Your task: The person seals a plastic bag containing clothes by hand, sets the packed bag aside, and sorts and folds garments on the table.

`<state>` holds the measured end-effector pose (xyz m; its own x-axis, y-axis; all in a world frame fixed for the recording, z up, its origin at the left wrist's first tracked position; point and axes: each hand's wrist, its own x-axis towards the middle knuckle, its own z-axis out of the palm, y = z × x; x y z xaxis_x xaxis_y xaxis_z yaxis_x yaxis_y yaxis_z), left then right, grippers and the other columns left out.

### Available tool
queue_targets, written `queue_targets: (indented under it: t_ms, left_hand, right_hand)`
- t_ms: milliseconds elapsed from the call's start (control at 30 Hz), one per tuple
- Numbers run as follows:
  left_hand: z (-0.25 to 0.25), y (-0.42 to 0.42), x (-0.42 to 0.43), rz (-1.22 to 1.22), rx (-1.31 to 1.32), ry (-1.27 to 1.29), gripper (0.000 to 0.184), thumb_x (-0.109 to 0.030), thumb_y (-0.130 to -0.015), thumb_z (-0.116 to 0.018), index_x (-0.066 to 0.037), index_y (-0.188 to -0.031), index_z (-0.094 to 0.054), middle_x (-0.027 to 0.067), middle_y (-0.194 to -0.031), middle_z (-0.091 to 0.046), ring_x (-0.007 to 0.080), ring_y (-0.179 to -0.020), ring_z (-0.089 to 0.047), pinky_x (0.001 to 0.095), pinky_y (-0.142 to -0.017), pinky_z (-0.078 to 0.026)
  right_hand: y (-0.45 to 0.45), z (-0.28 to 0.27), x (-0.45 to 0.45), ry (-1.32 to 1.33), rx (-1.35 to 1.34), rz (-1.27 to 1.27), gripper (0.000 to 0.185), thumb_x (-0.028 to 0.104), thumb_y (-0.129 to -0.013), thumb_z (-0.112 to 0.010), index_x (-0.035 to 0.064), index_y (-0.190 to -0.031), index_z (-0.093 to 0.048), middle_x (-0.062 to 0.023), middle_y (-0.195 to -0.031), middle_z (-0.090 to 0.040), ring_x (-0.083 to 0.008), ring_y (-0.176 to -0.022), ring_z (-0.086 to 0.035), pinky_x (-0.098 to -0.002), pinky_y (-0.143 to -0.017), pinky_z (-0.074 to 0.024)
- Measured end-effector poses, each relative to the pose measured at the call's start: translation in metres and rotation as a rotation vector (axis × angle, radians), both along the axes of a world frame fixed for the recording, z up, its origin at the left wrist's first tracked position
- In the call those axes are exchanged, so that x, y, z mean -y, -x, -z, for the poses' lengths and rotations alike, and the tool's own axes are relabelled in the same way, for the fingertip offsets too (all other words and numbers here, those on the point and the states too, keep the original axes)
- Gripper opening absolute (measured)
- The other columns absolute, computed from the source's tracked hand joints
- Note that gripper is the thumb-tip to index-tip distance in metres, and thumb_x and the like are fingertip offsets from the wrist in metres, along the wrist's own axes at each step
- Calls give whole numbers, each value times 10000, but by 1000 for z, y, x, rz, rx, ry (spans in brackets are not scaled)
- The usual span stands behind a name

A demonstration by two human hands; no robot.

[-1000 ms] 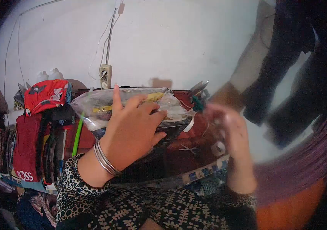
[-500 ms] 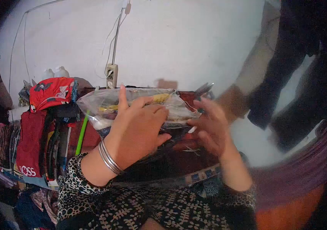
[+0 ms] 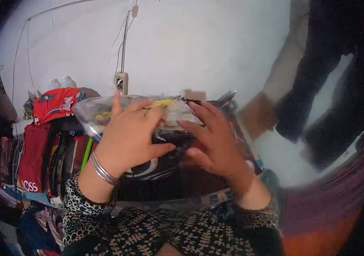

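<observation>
A clear plastic bag (image 3: 89,112) with folded dark and yellow items inside lies across the middle of the dark red surface. On its left part rests my left hand (image 3: 133,132), fingers spread, silver bangles at the wrist. My right hand (image 3: 216,141) is over the bag's right end with its fingers apart; it is slightly blurred. Below the bag, between my hands, shows a dark item with a white curved mark (image 3: 148,168).
Folded clothes stand at the left, among them a dark red one (image 3: 33,153), with a red patterned cloth (image 3: 56,104) on top. A green strip (image 3: 87,153) lies beside them. A power socket (image 3: 121,82) hangs on the wall. Dark clothes (image 3: 293,106) are at the right.
My right hand has moved left from the small dark green object to the bag's right end. My left hand and the bag have shifted slightly left.
</observation>
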<state>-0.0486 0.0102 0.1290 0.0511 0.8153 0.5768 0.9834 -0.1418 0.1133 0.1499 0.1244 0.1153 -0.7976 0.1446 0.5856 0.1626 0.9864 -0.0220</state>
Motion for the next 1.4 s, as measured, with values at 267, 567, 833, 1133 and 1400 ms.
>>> queue_targets:
  t_ms: [267,567,833,1133,1400]
  left_hand:
    - [-24,33,-11,-1,85,66,214,-305,-857,-622,-132,-980,-654,103,-1076,-654,283,-1160,-553,632,-1100,-146]
    - [-7,68,-2,-407,149,-23,147,-118,-899,-585,9,-957,-630,87,-917,-666,178,-892,-619,297,-842,-457]
    - [-16,68,-13,-347,202,40,128,-48,-886,-595,25,-981,-640,77,-934,-681,138,-920,-608,301,-867,-455]
    - [-13,82,-6,-360,166,20,295,48,-782,-496,-2,-1022,-659,95,-1087,-651,210,-1067,-577,341,-978,-391]
    - [-39,37,-3,-342,-161,-22,273,-229,-858,-536,-60,-1001,-695,96,-1093,-679,319,-1160,-552,445,-1056,-334]
  right_hand:
    - [-50,-25,-39,-46,-160,-43,413,402,-810,-658,126,-1117,-657,-166,-1309,-515,-404,-1267,-420,-550,-1044,-304]
    - [-278,155,-210,631,-347,1043,371,355,-905,-585,35,-1080,-655,-164,-1119,-647,-330,-1070,-601,-379,-935,-455]
    - [-444,352,-295,618,289,1272,542,490,-921,-430,43,-1152,-633,-202,-1202,-607,-399,-1151,-543,-465,-972,-438]
    - [-442,350,-304,770,269,1444,383,341,-863,-603,19,-1057,-674,-190,-1060,-651,-331,-970,-628,-415,-843,-491]
    - [-432,270,-271,759,233,1172,320,275,-828,-661,10,-1006,-689,-173,-988,-659,-289,-899,-636,-389,-800,-494]
